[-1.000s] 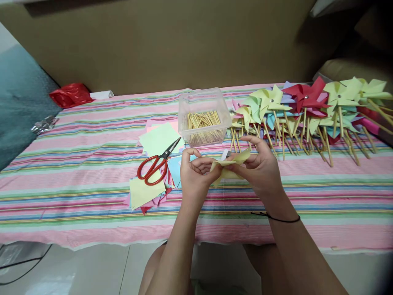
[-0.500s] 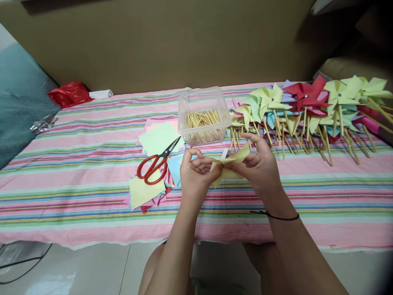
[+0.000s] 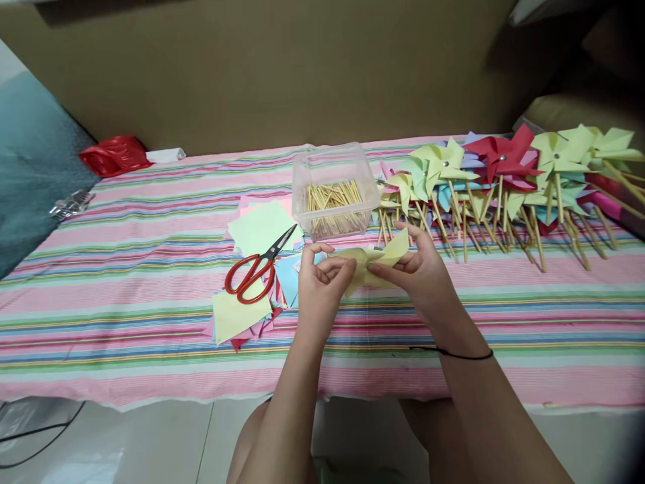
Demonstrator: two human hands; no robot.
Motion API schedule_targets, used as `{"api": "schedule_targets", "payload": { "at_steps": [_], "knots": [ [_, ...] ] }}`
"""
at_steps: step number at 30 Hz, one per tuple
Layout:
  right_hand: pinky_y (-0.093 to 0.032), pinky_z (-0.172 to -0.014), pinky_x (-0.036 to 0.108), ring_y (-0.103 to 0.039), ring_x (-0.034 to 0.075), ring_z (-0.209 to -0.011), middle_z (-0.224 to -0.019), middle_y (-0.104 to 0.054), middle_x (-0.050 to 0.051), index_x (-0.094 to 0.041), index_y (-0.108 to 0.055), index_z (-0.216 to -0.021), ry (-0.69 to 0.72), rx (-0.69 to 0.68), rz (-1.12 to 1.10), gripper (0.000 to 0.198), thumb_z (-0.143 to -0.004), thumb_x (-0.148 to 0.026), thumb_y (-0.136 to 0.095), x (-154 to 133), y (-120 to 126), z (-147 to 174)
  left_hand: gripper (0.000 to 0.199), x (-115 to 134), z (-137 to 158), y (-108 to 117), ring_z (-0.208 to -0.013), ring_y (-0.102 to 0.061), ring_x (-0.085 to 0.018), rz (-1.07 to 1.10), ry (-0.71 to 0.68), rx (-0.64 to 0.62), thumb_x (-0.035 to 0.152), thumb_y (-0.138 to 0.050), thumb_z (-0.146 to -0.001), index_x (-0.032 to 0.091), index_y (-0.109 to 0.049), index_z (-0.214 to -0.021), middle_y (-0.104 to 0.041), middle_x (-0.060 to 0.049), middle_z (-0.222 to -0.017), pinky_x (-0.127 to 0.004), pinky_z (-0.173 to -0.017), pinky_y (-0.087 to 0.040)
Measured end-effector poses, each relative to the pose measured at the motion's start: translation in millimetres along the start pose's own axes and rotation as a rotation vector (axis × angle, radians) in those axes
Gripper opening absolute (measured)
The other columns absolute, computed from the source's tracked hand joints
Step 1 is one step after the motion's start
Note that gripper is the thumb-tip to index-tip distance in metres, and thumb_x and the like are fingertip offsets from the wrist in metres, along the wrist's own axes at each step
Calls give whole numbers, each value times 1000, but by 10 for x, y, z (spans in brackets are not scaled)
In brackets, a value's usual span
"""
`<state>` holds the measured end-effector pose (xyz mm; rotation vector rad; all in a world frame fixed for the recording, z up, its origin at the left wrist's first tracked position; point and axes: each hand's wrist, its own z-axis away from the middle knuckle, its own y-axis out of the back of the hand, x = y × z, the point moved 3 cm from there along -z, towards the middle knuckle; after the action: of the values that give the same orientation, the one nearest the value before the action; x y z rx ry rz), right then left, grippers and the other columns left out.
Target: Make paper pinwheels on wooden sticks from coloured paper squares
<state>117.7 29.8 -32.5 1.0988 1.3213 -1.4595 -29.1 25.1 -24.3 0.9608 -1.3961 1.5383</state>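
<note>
our left hand [image 3: 326,288] is clamped, thumb against fingers, on the left part of a pale yellow paper piece [image 3: 363,261], and our right hand [image 3: 423,272] pinches it farther right, thumb on the near face. the paper sits between the two, above the striped cloth [image 3: 151,269], its longer line running left to right, one flap rising toward our right fingers; neither hand is clearly nearer. beyond it, slightly left, stands a clear plastic box [image 3: 335,227] of thin wooden sticks [image 3: 333,198]. left of our left hand, red-handled scissors [image 3: 268,256] lie across coloured paper squares [image 3: 242,312]; ahead to the right, paper pinwheels [image 3: 504,161] lie heaped.
</note>
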Motion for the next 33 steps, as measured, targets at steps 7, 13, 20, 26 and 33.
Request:
{"api": "schedule_targets", "payload": {
  "at_steps": [7, 13, 20, 26, 33],
  "knots": [
    [-60, -68, 35, -73, 23, -74, -74, -73, -3, -27, -38, -116, -13, -10, -7, 75, -59, -27, -85, 33, 30, 4, 55, -47, -18, -7, -61, -64, -12, 4, 30, -38, 26, -82, -57, 23, -41, -93, -66, 5, -67, -21, -58, -49],
    [-59, -69, 36, -72, 23, -73, -73, -73, -2, -27, -36, -119, -47, -42, 10, 77, -59, -27, -85, 38, 7, 6, 63, -78, -42, 32, -62, -66, -14, -28, 57, -82, 21, -86, -51, 24, -40, -94, -69, 2, -70, -23, -59, -51],
    [-57, -65, 34, -72, 22, -71, -72, -73, -2, -26, -38, -119, -129, -129, 17, 74, -60, -28, -83, 40, -110, 33, 58, -49, -7, 154, -60, -65, -14, -45, 113, -90, 20, -84, -55, 23, -40, -93, -70, 1, -70, -23, -55, -51],
    [-55, -70, 31, -69, 21, -87, -98, -74, 7, -25, -45, -121, -76, -124, 51, 59, -72, -35, -76, 0, -169, 22, 53, 51, -41, 408, -65, -67, -14, 144, 91, 109, 16, -82, -57, 18, -46, -95, -69, 1, -72, -23, -58, -51],
    [-52, -85, 34, -68, 20, -92, -100, -73, 6, -23, -63, -100, 123, -20, 179, 26, -78, -35, -70, 42, -152, 9, 41, 158, -26, 611, -77, -68, -15, 402, 51, 184, 15, -79, -60, 16, -54, -94, -70, -4, -86, -27, -74, -51]
  ]
}}
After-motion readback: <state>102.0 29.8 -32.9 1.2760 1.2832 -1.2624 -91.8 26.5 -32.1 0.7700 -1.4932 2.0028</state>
